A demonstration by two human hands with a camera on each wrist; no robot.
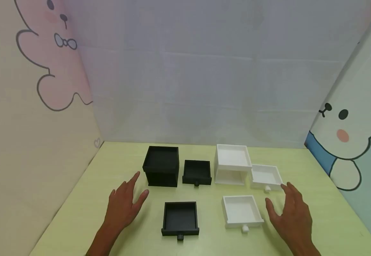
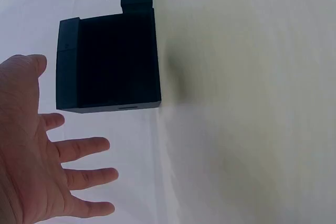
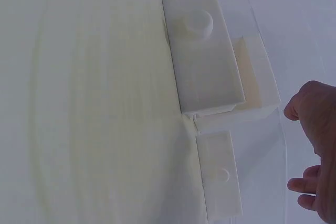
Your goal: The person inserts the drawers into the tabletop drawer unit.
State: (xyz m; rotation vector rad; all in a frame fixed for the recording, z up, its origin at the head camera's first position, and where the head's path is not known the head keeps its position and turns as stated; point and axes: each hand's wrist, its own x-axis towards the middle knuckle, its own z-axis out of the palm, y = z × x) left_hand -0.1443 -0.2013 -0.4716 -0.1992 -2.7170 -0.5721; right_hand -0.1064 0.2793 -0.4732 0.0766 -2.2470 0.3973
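My left hand [image 1: 121, 206] hovers over the table with fingers spread, holding nothing. Its fingertips come close to the black cabinet shell [image 1: 162, 159], which stands upright at the back. Beside the shell lies one black drawer [image 1: 197, 171], and another black drawer [image 1: 180, 217] sits nearer the front, each with a small knob. On the other side, my right hand [image 1: 292, 217] has its fingers extended and grips nothing. It is nearest to the back white drawer [image 1: 265, 175] and the front white drawer [image 1: 241, 210]. The white cabinet shell [image 1: 233, 155] has an open front.
A pale yellow table [image 1: 211, 245] carries all the pieces. Behind it rises a plain whitish backdrop [image 1: 198, 89]. Side panels with cartoon animals, a pink one [image 1: 57, 67] at left and a white rabbit-like one [image 1: 358, 106] at right, border the table.
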